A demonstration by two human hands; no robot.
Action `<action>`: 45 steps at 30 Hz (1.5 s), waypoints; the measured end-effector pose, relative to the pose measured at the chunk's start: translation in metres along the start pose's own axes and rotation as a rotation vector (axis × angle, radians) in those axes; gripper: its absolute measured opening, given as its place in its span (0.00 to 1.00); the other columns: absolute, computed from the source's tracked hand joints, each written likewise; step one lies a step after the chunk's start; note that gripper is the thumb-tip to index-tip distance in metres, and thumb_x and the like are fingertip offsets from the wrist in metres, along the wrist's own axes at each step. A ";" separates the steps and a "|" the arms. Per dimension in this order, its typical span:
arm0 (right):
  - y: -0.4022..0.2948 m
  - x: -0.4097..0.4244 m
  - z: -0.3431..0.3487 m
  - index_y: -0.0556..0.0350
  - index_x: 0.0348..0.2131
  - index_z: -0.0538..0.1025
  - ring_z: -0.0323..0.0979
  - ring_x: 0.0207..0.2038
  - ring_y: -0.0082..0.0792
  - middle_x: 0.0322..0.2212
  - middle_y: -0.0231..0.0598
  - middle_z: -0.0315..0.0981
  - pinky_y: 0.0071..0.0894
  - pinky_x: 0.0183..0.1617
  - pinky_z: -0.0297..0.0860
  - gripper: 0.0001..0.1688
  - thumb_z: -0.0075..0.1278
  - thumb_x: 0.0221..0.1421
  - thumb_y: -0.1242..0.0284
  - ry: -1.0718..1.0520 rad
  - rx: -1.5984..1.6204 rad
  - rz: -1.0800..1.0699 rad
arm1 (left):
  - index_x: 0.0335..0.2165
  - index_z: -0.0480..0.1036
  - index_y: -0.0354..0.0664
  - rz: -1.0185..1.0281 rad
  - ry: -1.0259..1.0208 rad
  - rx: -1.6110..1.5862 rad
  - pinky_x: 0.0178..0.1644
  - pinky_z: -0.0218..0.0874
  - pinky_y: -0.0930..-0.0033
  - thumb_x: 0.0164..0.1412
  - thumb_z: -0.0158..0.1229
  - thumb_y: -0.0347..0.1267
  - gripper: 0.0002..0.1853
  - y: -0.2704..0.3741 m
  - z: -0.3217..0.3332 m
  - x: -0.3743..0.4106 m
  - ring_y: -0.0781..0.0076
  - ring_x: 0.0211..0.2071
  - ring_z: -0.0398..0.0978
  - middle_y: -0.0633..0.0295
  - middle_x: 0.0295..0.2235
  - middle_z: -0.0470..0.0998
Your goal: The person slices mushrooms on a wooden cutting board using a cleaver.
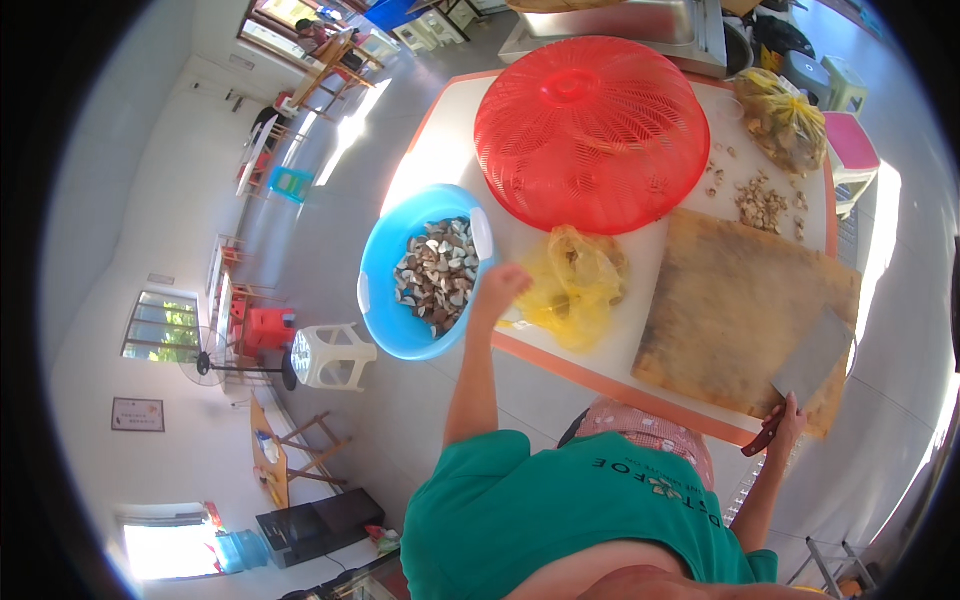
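My left hand (504, 291), its fingers curled, is between a blue plastic basin (379, 247) and a crumpled yellow plastic bag (577, 292); whether it holds anything is unclear. Cut pieces that look like mushrooms (439, 274) lie in the basin. At the near right corner of a wooden cutting board (735, 300), my right hand (787, 427) grips the dark handle of a cleaver (814, 360). The cleaver's broad blade is over the board. Small pale pieces, seemingly mushroom stems (761, 206), are heaped beyond the board.
A large red perforated plastic basket (592, 150) lies upside down on the white table (645, 255). At the far right is a full, tied yellow bag (784, 124). A white stool (337, 356) stands left of the basin. A person (315, 37) sits at a distant table.
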State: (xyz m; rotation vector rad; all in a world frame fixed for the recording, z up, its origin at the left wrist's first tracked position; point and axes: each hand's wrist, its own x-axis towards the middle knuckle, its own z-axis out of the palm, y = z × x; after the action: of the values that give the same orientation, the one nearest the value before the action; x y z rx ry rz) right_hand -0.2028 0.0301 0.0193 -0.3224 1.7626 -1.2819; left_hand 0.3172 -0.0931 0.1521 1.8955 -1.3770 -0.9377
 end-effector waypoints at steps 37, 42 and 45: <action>0.004 0.004 -0.003 0.54 0.21 0.63 0.62 0.09 0.26 0.11 0.33 0.62 0.25 0.10 0.60 0.18 0.49 0.52 0.62 -0.037 -0.027 0.047 | 0.48 0.63 0.34 -0.055 -0.193 -0.824 0.35 0.68 0.74 0.50 0.53 0.22 0.24 0.053 0.129 -0.017 0.73 0.36 0.72 0.60 0.38 0.70; -0.014 -0.020 0.005 0.59 0.20 0.65 0.60 0.08 0.24 0.09 0.33 0.61 0.23 0.10 0.57 0.16 0.48 0.51 0.66 -0.079 -0.211 -0.097 | 0.51 0.61 0.37 -0.089 -0.485 -0.694 0.37 0.68 0.71 0.46 0.57 0.22 0.30 0.036 0.225 -0.033 0.72 0.38 0.72 0.59 0.40 0.70; -0.036 -0.058 0.020 0.64 0.28 0.69 0.62 0.12 0.23 0.11 0.33 0.63 0.24 0.15 0.59 0.10 0.47 0.49 0.72 -0.138 -0.365 -0.190 | 0.49 0.62 0.36 0.149 -0.352 -0.132 0.36 0.67 0.73 0.44 0.61 0.24 0.30 0.044 0.252 -0.049 0.74 0.33 0.73 0.57 0.36 0.72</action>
State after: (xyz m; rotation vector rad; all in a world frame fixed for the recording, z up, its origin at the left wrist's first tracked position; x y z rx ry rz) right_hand -0.1655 0.0402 0.0789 -0.7830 1.8758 -1.0320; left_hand 0.0765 -0.0754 0.0539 1.5570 -1.5875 -1.2967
